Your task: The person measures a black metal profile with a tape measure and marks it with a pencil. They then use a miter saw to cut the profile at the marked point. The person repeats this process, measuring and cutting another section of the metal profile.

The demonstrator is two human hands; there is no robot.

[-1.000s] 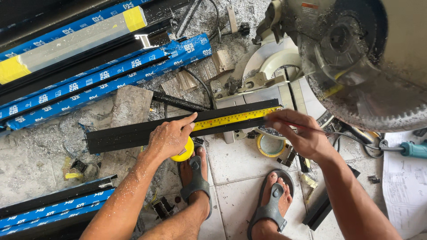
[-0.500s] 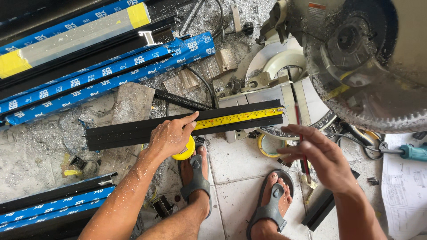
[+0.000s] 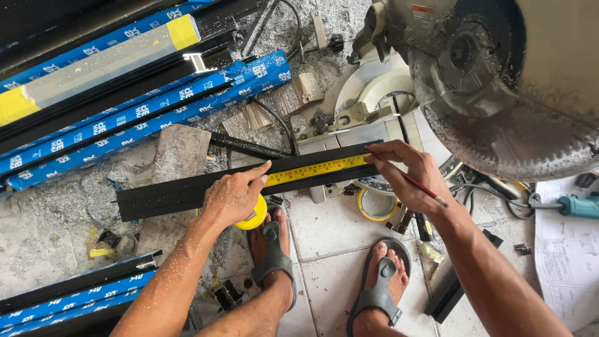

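Black metal profile lies across the floor and the saw base, long axis running left to right, tilted slightly up toward the right. Yellow tape measure blade is stretched flat along its right half. Left hand presses down near the profile's middle, fingers clenched round the yellow tape case, index finger pinning the blade to the metal. Right hand sits at the blade's far end, fingers pinching a red pencil w/ tip touching the profile right at the tape's end; so right hand is the nearer one to the mark point.

Miter saw looms above-right, toothed blade raised, just beyond the right hand; its base and fence carry the profile's right end. Roll of tape lies on the tiled floor just below the profile. Blue-wrapped profiles lie stacked upper left, well apart. Two sandalled feet below, metal shavings all around. Paper drawing far right.
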